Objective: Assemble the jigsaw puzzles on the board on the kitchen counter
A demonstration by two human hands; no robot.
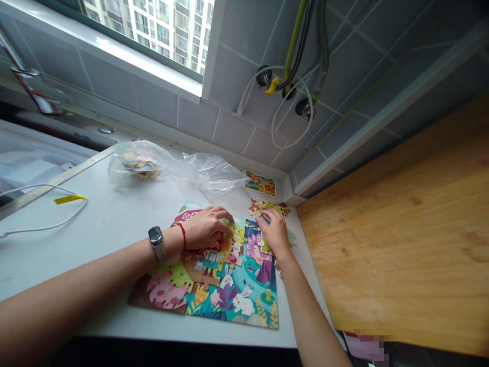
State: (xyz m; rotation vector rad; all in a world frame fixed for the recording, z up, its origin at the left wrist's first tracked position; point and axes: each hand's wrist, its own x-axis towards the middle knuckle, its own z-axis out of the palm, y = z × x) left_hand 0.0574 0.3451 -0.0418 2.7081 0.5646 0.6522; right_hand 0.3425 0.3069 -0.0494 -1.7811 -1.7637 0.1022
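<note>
A colourful jigsaw puzzle (229, 280) with rabbits, a pink pig and a peacock lies on the white counter (95, 244). Over its upper part rests my left hand (206, 228), fingers bent and spread on the pieces, with a watch and red string at the wrist. My right hand (274, 232) is at the puzzle's upper right corner, its fingers pinched together near loose puzzle pieces (282, 208); what they hold is too small to name.
Behind the puzzle lie a clear bag with pieces (141, 165), an empty plastic bag (216, 173) and a picture card (260, 183). A sink (34, 153) and white cable (46, 227) are left; a wooden panel (401, 229) is right.
</note>
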